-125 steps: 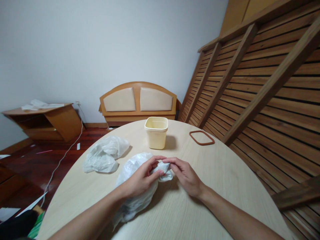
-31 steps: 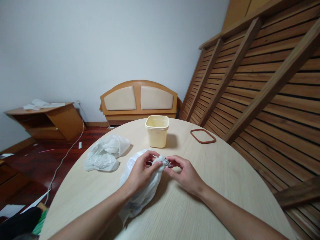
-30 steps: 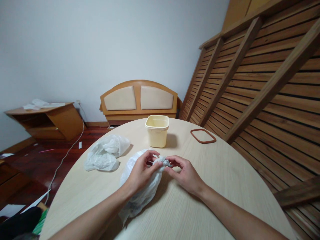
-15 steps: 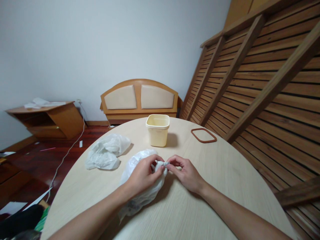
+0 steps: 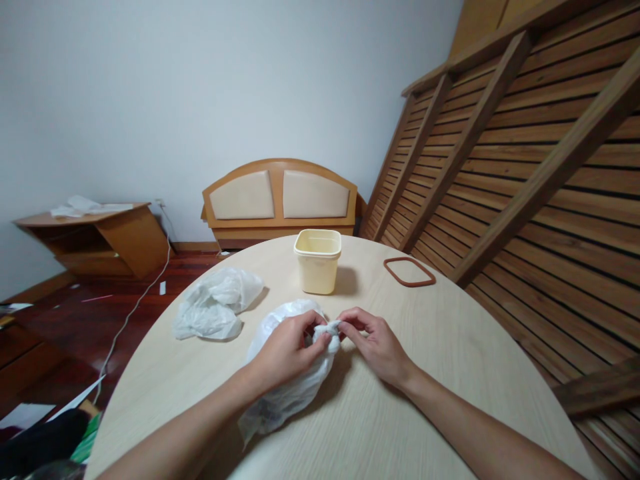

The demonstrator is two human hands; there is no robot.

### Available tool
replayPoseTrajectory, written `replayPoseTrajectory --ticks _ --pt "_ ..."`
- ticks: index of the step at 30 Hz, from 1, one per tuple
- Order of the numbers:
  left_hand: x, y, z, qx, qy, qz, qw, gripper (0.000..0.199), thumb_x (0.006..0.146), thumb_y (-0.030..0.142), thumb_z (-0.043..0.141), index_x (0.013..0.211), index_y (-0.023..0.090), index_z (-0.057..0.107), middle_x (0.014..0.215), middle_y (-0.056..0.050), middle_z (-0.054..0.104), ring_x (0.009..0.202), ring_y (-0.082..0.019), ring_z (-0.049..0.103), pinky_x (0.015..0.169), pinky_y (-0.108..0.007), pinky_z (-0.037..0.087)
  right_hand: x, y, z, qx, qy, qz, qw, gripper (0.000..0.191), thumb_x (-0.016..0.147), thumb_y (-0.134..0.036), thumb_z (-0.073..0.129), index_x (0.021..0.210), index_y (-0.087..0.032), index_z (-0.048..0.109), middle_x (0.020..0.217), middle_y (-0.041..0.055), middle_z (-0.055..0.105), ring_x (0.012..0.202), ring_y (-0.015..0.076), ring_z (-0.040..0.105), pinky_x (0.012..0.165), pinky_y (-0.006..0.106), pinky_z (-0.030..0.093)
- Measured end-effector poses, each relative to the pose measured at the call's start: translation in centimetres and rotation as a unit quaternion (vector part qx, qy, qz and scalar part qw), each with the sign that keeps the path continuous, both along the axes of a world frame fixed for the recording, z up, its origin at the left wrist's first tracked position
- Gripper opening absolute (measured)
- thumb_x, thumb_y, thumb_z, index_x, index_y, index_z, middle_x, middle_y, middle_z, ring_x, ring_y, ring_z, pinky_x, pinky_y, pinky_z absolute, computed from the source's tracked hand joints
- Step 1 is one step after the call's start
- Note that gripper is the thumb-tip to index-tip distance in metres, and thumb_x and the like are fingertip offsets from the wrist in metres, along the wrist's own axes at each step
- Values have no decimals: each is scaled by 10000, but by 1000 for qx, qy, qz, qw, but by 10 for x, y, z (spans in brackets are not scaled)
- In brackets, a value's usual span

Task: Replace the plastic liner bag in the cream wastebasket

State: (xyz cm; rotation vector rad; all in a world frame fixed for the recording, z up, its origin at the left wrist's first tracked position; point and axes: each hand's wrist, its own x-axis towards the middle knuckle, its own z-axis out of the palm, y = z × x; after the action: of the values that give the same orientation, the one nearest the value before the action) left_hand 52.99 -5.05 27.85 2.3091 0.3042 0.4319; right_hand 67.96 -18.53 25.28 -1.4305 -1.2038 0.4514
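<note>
A white plastic bag (image 5: 295, 399) lies bunched on the round table, its neck twisted into a knot between my hands. My left hand (image 5: 287, 347) is closed on the bag beside the knot, thumb and fingers pinching it and covering part of the bag. From the other side, my right hand (image 5: 375, 343) pinches the end of the knotted plastic between thumb and forefinger. Just beyond my hands stands a pale yellow square tub (image 5: 318, 270), upright with its top uncovered.
A second crumpled white plastic bag (image 5: 213, 307) rests at the left of the table (image 5: 430, 407). Toward the back right lies a brown rounded-square ring (image 5: 411, 284). A wooden slatted panel (image 5: 540, 180) leans along the right side, and a headboard (image 5: 280, 193) stands behind.
My right hand has shifted slightly right, drawing the pinched end outward, and more of the knot shows. My left hand keeps its hold on the bag.
</note>
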Motion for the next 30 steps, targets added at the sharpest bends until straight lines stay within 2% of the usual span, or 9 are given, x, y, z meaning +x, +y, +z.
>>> replayPoseTrajectory --ticks 4,8,15,19,22,24,26,28,30 --pt "2 1 -2 -15 -25 7 1000 206 929 355 567 992 177 651 902 -42 715 764 -171 623 695 -275 444 -1 -2 2 0 -64 -8 998 165 875 -323 681 996 -212 674 931 33 715 876 183 663 827 320 526" --pt "1 4 -1 -41 -42 0 998 319 952 380 546 1199 185 590 1089 -95 729 978 -221 675 882 -348 497 0 -2 2 -2 -78 -8 997 164 854 -279 691 1007 -219 681 970 39 723 892 186 665 823 324 535" --pt "-7 24 3 112 -39 57 991 501 894 442 612 1329 197 568 1440 -157 551 1342 -322 493 1140 -517 362 38 -3 -2 17 -57 -101 993 215 830 -212 594 1039 -199 644 986 56 702 865 183 668 800 324 547" --pt "-6 28 -6 137 12 37 990 612 877 494 632 1402 197 527 1545 -169 423 1431 -345 382 1174 -536 319 60 -11 -1 2 -160 -131 978 274 826 -151 497 1036 -192 670 1049 86 681 971 220 645 863 382 524" --pt "-4 27 -14 131 32 24 991 652 884 529 619 1443 220 489 1594 -156 348 1469 -353 320 1189 -552 287 55 -16 4 13 -289 -116 950 295 878 -238 550 1146 -196 667 1176 119 669 1131 270 599 1000 472 453" --pt "-2 26 -20 111 35 19 993 624 904 522 592 1437 213 492 1597 -158 341 1469 -347 324 1192 -551 285 42 -17 7 3 -366 -62 929 438 862 -365 647 1273 -217 627 1303 127 639 1237 302 550 1086 519 378" --pt "0 24 -26 81 28 17 996 589 931 498 557 1425 185 494 1578 -171 371 1459 -330 348 1199 -537 280 26 -16 8 -30 -408 13 913 707 798 -530 717 1415 -240 533 1470 133 530 1364 331 454 1159 548 286" --pt "2 23 -30 42 14 7 999 584 953 478 526 1437 158 461 1557 -182 399 1452 -309 363 1212 -519 264 15 -16 6 -65 -417 58 905 965 706 -666 747 1515 -262 413 1590 134 375 1461 357 320 1203 569 191" --pt "4 21 -33 -7 -1 -29 1000 634 965 474 513 1486 144 366 1567 -185 379 1460 -285 352 1225 -502 246 11 -15 3 -93 -411 74 904 1091 654 -708 760 1559 -275 332 1642 131 257 1507 368 207 1216 573 149"
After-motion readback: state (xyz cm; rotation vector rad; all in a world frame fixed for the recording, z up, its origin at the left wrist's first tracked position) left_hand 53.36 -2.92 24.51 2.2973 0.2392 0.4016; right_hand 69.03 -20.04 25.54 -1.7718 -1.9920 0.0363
